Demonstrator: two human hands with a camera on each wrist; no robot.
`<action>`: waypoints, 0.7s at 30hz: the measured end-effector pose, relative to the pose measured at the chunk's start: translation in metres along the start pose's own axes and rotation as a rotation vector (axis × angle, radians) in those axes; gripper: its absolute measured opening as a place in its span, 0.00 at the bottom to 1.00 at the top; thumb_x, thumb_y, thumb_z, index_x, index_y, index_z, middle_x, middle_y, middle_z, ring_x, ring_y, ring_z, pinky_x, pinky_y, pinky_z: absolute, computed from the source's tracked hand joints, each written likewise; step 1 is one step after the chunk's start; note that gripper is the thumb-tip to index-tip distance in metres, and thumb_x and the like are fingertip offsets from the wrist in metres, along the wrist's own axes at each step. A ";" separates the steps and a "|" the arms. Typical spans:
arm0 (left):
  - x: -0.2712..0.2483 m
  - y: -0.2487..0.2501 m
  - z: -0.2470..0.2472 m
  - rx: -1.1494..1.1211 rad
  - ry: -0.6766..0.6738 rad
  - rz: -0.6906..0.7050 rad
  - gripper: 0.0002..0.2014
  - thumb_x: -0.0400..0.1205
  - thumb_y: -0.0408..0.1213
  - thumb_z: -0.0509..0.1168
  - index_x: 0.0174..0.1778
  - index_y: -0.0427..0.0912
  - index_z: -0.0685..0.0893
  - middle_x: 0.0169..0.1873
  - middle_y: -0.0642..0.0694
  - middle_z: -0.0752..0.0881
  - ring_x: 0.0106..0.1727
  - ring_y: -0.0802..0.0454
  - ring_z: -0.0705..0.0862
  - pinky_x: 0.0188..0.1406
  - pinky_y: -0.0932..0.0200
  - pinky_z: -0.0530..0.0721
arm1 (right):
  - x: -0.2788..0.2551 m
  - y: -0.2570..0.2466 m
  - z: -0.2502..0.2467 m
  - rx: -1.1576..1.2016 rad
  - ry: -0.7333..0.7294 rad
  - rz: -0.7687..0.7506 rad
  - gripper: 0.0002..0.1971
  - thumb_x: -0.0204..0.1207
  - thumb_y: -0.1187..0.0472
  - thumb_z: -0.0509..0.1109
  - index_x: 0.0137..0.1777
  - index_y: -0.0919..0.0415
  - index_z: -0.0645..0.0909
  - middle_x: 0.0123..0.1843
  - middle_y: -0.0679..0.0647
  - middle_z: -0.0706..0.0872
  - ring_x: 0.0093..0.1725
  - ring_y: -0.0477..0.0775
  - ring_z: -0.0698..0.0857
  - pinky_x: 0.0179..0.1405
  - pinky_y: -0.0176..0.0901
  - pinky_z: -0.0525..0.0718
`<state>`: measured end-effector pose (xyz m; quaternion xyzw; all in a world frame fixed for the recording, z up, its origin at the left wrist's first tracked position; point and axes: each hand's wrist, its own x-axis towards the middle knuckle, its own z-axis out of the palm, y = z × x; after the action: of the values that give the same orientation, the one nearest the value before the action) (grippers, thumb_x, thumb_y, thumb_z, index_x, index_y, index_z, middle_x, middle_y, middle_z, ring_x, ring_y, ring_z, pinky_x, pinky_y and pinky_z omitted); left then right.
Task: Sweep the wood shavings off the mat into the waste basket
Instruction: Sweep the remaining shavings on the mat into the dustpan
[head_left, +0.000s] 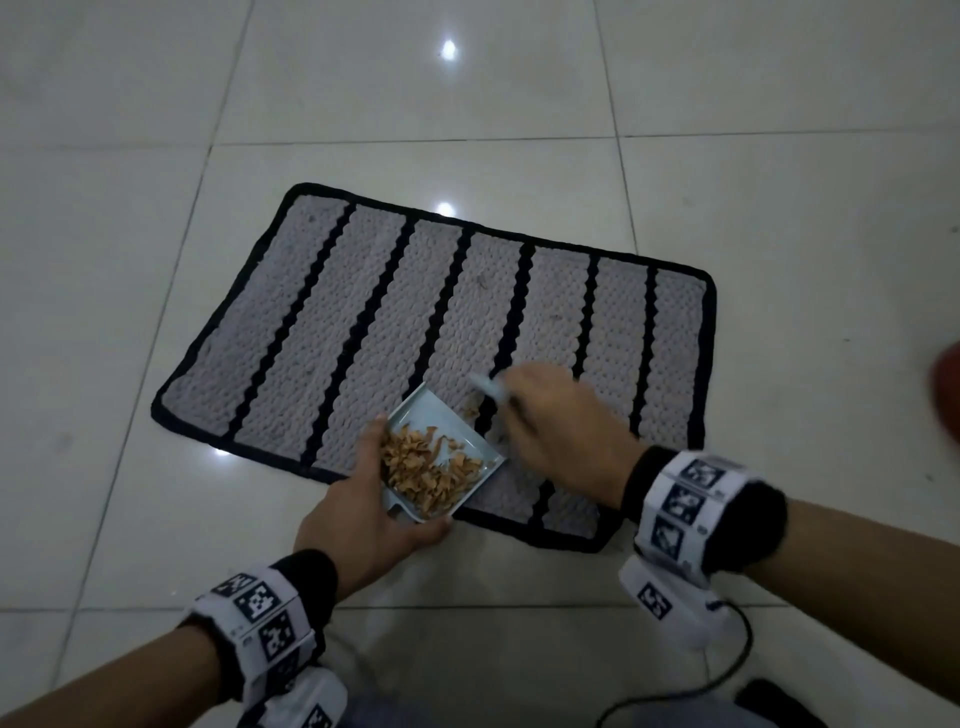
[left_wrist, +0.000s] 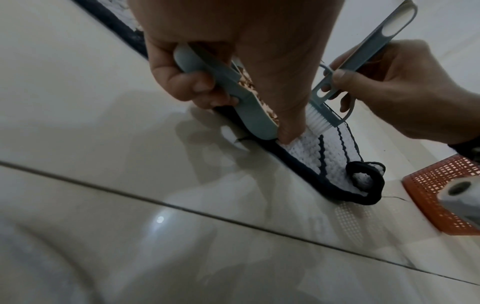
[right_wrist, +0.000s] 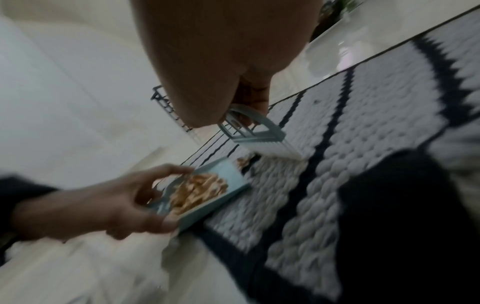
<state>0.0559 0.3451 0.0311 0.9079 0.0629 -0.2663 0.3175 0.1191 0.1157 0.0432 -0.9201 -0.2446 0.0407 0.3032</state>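
Shavings (head_left: 426, 470) of pale brown wood lie heaped in a small light-blue dustpan (head_left: 457, 415), which sits tilted at the near edge of the mat (head_left: 363, 312) with its open lip on the weave. The left hand (head_left: 358, 525) holds the pan from behind — its grip is closed on the pan, thumb along the near rim and fingers curled under the handle end, as the left wrist view shows. A few loose shavings (head_left: 471, 408) rest on the mat just beyond the pan's lip, beside a dark stripe.

The right hand (head_left: 563, 431) has its grip wrapped round the handle of a small blue brush (left_wrist: 363, 67); fingers and thumb pinch the handle low down, near the head. The white bristles (left_wrist: 318, 121) point down at the mat just beside the pan's lip, and in the right wrist view they touch the weave close to the loose shavings.

The mat is grey with black stripes and a black border, lying flat on the glossy white tiled floor (head_left: 130, 130), though its near right corner is curled up in the left wrist view. An orange mesh waste basket (left_wrist: 446, 195) stands on the floor near that curled corner — only its edge shows at the right of the head view. Both wrists wear marker-printed bands over black cuffs.
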 end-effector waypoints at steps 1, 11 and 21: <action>0.000 -0.001 0.001 -0.003 0.002 0.001 0.63 0.64 0.61 0.78 0.83 0.57 0.40 0.66 0.53 0.81 0.58 0.50 0.85 0.54 0.54 0.84 | -0.005 -0.007 0.009 -0.042 -0.032 -0.050 0.02 0.79 0.67 0.66 0.48 0.66 0.77 0.42 0.60 0.81 0.40 0.59 0.77 0.37 0.54 0.79; -0.006 -0.004 0.003 -0.059 0.034 0.056 0.62 0.64 0.60 0.78 0.83 0.59 0.41 0.57 0.61 0.79 0.51 0.57 0.84 0.51 0.60 0.84 | -0.028 -0.031 0.000 0.143 0.105 0.009 0.10 0.84 0.62 0.61 0.55 0.68 0.80 0.47 0.59 0.84 0.45 0.52 0.79 0.44 0.41 0.78; 0.028 0.047 -0.053 0.011 -0.023 0.283 0.60 0.62 0.58 0.81 0.83 0.61 0.46 0.66 0.61 0.75 0.59 0.60 0.81 0.58 0.64 0.80 | -0.001 -0.003 -0.070 0.337 0.358 0.327 0.06 0.84 0.60 0.65 0.54 0.58 0.83 0.44 0.55 0.88 0.40 0.47 0.83 0.40 0.44 0.83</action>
<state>0.1167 0.3389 0.0762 0.9064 -0.0710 -0.2293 0.3475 0.1324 0.0795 0.1020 -0.8766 -0.0257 -0.0338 0.4794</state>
